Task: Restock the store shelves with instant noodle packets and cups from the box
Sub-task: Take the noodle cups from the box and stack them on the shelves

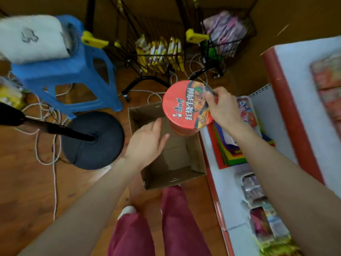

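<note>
A red instant noodle cup (184, 106) with a printed lid hangs above the open cardboard box (195, 159) on the floor. My right hand (223, 108) grips the cup by the lid's right rim. My left hand (147, 143) hovers over the box's left side, fingers apart, just below and left of the cup, holding nothing. The box interior that shows is bare cardboard. The white store shelves with red edging (287, 111) stand to the right, with packets on the lower tiers.
A blue plastic stool (70, 71) with a white bundle on it stands at the left. A black round stand base (94, 141) sits left of the box. Two black wire carts (160, 52) hold packets behind it. White cables trail over the wooden floor.
</note>
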`<action>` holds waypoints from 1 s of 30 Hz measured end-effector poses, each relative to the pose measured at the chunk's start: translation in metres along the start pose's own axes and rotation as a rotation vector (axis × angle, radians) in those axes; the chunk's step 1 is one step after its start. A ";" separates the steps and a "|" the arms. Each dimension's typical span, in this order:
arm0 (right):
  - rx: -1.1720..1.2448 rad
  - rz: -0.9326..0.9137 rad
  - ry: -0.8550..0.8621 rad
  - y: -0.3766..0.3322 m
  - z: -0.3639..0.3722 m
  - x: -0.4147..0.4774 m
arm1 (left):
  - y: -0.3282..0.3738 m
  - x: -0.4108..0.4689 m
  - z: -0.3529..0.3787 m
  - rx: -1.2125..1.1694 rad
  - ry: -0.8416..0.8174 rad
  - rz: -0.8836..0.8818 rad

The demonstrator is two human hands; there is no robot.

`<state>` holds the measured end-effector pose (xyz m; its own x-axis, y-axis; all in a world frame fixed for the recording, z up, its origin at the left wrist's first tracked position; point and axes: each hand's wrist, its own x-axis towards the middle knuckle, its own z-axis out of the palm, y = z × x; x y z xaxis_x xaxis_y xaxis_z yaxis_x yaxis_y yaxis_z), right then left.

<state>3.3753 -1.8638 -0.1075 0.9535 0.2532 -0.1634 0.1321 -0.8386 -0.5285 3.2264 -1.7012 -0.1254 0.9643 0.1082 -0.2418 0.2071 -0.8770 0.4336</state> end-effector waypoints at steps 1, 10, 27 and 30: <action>-0.013 0.015 0.023 -0.010 -0.018 -0.008 | 0.006 -0.004 -0.014 0.030 0.005 0.033; -0.017 0.146 0.388 -0.099 -0.157 -0.147 | 0.048 -0.086 -0.127 0.219 0.127 0.408; -0.041 0.659 0.952 -0.099 -0.342 -0.562 | 0.258 -0.312 -0.189 0.312 0.246 1.174; -0.041 0.746 1.034 -0.079 -0.356 -0.646 | 0.297 -0.369 -0.166 0.356 0.242 1.283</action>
<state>2.8453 -2.1326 0.3365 0.5630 -0.7605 0.3235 -0.5343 -0.6335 -0.5596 2.9595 -1.9244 0.2366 0.4565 -0.8248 0.3337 -0.8715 -0.4900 -0.0188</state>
